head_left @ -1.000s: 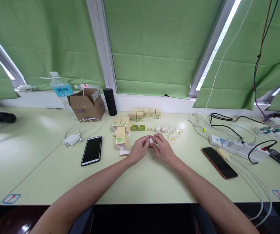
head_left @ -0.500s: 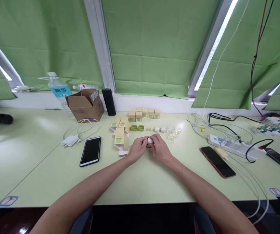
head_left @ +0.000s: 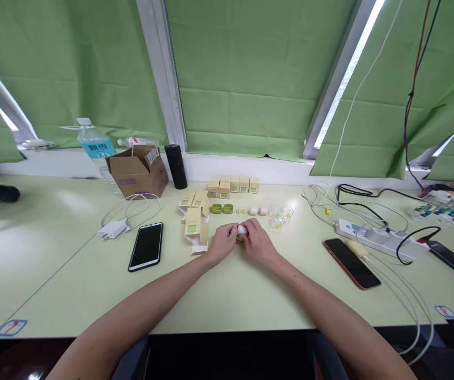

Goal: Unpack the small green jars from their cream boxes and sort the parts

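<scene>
1. Head view, progress: both hands are at work on one white piece, on the near side of the green tubs and a little to their right. The left hand pinches it at the fingertips; the right hand curls round its other side. A sliver of green shows underneath; whether the two are joined cannot be told.
2. Head view, done: the open boxes, to the left of the tubs and nearer, look unpacked, and their likely contents are sorted by kind on the worktop.
3. Head view, left: two white rolls and the yellow bits, right of the tubs, sit loose, as do the clear cups farther right. The shut boxes, behind the tubs, seem untouched.
4. Head view, materials: the tubs are glossy, round-cornered and open-topped; the rolls are matt, stubby cylinders; the cups are see-through with yellow in the base; the boxes are tan card with green squares; the worktop is smooth and pale.
</scene>
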{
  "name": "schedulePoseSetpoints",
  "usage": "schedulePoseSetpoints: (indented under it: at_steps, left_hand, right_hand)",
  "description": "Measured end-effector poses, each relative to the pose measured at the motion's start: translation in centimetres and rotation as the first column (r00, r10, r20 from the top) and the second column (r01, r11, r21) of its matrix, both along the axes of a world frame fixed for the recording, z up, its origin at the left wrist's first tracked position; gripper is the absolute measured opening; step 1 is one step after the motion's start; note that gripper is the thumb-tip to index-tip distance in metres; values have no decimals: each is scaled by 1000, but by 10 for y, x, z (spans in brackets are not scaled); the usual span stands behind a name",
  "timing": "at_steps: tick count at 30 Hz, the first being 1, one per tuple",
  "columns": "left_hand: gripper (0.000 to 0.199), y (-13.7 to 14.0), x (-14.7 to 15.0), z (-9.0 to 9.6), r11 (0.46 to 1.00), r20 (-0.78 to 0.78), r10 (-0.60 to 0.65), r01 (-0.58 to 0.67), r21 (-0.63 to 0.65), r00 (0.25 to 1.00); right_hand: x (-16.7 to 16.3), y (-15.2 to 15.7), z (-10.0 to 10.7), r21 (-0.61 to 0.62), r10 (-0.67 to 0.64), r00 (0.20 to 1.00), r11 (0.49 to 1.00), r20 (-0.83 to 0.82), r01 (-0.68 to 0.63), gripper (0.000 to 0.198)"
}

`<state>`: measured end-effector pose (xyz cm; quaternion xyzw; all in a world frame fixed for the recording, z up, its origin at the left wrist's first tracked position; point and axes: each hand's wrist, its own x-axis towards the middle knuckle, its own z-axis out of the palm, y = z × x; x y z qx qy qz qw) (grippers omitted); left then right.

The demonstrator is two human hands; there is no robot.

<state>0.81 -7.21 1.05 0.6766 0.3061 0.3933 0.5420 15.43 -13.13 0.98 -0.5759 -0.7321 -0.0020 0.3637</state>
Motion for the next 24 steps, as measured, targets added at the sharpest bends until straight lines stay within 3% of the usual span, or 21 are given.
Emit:
schedulePoseSetpoints:
  at_steps: [3,6,8,13,15,19,24]
  left_hand:
    - [38,-2,-3,3,994,84,-87,92,-57,993]
    - [51,-3,-5,4,982,104,-183,187,-35,978]
    - [55,-2,-5,4,984,71,-178,178,-2,982]
    - [35,0,-3,4,990,-93,-76,87,113,993]
    - [30,0,-3,4,985,-144,-46,69,155,988]
    - [34,1,-4,-3,992,-146,-35,52,116,989]
    - [43,5,-3,-10,996,-107,-16,25,81,994]
  right_hand:
    - [5,0,2,5,43,996,999,-82,-43,21]
    - [14,1,3,20,68,985,998,-160,-66,19]
    - [17,2,3,25,77,981,997,-179,-74,20]
    - [17,3,5,49,58,981,998,-187,-50,18]
    - [19,4,9,118,21,974,993,-227,7,19]
    - [39,7,18,250,-115,948,949,-298,194,25]
    - [72,14,11,233,-328,945,918,-10,321,24]
